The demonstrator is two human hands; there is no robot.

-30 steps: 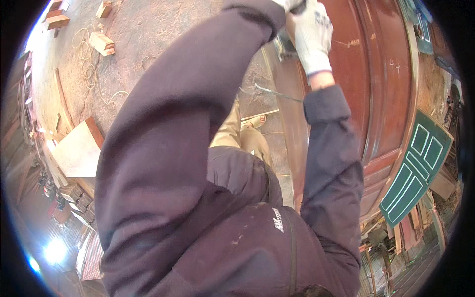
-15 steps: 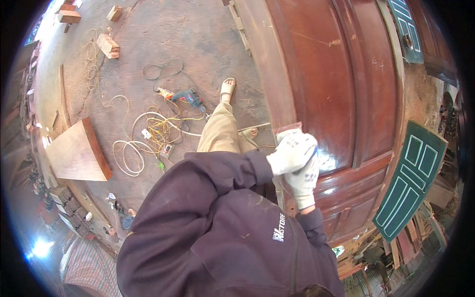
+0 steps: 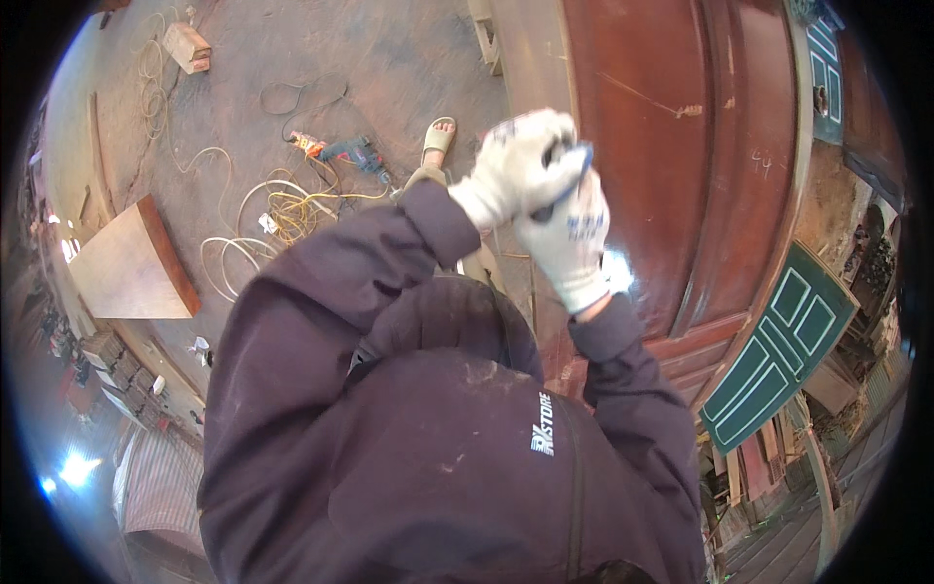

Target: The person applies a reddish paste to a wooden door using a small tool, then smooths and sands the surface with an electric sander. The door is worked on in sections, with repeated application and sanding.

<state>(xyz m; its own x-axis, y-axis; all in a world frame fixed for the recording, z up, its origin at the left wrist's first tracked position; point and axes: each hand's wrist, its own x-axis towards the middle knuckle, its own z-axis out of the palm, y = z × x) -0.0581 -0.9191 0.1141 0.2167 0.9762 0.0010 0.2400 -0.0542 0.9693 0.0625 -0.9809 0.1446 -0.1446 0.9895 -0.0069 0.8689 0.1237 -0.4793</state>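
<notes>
Both my hands wear white knit gloves and are held close together over the left edge of a glossy red-brown panelled wooden door (image 3: pixel 637 185). My left hand (image 3: pixel 520 161) is closed, its fingers curled in against the right one. Just below it, my right hand (image 3: pixel 569 234) is closed too, pointing up toward the left hand. A bluish patch shows where the fingers meet; whether it is glove coating or a held thing I cannot make out. Along the door's left side runs a paler brown wooden strip (image 3: pixel 541 58).
On the floor to the left lie a blue power drill (image 3: pixel 355 156), tangled yellow and white cables (image 3: pixel 292 209) and a wooden block (image 3: pixel 187 47). A thick wooden slab (image 3: pixel 136 268) stands farther left. A green panelled door (image 3: pixel 778 346) leans at the right near scrap timber.
Both hands have moved up and left, from near the door's edge to higher along it. The view has shifted a little, and the brownish patch beside the fingers no longer shows.
</notes>
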